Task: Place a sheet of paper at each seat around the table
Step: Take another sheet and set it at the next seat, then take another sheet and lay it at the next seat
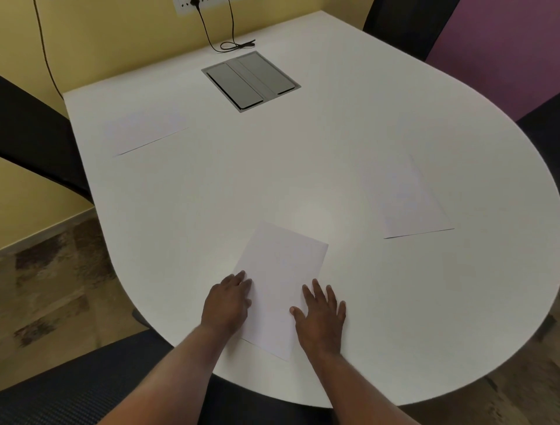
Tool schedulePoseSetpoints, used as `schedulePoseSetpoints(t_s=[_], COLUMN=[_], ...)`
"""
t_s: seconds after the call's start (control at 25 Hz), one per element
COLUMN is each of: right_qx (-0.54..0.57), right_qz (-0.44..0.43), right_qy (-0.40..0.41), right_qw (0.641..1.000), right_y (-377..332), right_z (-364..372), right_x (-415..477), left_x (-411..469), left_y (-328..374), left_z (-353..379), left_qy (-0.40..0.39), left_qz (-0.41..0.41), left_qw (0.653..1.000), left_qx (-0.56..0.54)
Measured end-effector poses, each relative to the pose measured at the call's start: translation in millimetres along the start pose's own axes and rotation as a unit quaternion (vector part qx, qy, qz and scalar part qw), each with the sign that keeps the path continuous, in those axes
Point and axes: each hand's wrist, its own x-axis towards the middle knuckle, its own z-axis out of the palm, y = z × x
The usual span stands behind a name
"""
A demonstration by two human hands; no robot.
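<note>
Three sheets lie on the white table (pixel 303 170): one at upper left (pixel 145 130), one at lower centre (pixel 281 282), one at right (pixel 406 197). The left hand (pixel 225 303) and right hand (pixel 322 315) rest flat, fingers spread, on the centre sheet's edges. Paper judged light, limp, prone to sliding; best pinched at an edge or corner.

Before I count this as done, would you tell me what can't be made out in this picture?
- Far right chair, head view: top cut off by the frame edge; no sheet shows before it.
- Near sheet: its side edges lie under the left hand and right hand.
- Left sheet and right sheet: white on the white table, far edges too faint.
- Wall socket: cut off at top.
</note>
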Motion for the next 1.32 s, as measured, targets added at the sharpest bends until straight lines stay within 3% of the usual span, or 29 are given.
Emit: schedulePoseSetpoints(t_s=[0.4,0.68,1.32], right_qx=[0.008,0.054,0.09], right_qz=[0.004,-0.029,-0.065], right_qy=[0.005,0.062,0.148], right_qw=[1.0,0.996,0.983], right_y=[1,-4,-34], right_z=[-8,-34,-163], right_x=[15,12,-70], left_x=[13,7,-84], left_y=[5,16,53], left_z=[1,-18,-147], left_qy=[-0.006,0.029,0.136], left_qz=[-0.025,-0.034,0.0], left_qw=[0.999,0.997,0.988], left_qx=[-0.029,-0.056,-0.078])
